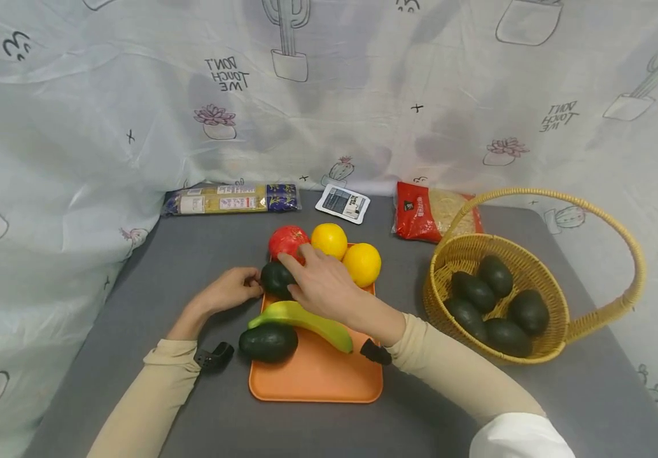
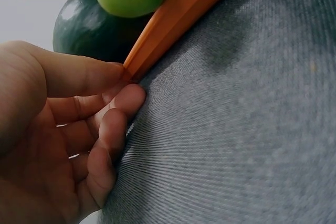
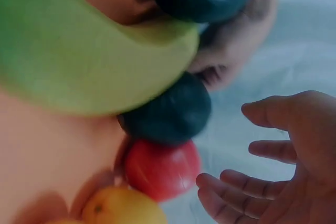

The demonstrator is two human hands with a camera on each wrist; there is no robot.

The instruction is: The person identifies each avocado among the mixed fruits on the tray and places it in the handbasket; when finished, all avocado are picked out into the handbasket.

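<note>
My left hand (image 1: 228, 289) is at the left edge of the orange tray (image 1: 317, 381); in the left wrist view its thumb and fingers pinch the tray's rim (image 2: 157, 30). Over the upper part of the tray, my right hand (image 1: 326, 283) has its fingers spread and holds nothing. Below its fingers is a dark green avocado (image 1: 275, 278), beside a red pomegranate (image 1: 287, 242). Two yellow-orange oranges (image 1: 362, 264) sit at the far right corner. A green-yellow banana (image 1: 300, 318) lies across the tray, with another avocado (image 1: 268, 343) over the left edge.
On the right stands a wicker basket (image 1: 436, 312) with a tall handle, several avocados (image 1: 526, 312) inside. Along the back lie spaghetti packs (image 1: 231, 200), a small white packet (image 1: 343, 203) and a red noodle bag (image 1: 420, 213). A printed curtain (image 1: 363, 95) hangs behind the grey table.
</note>
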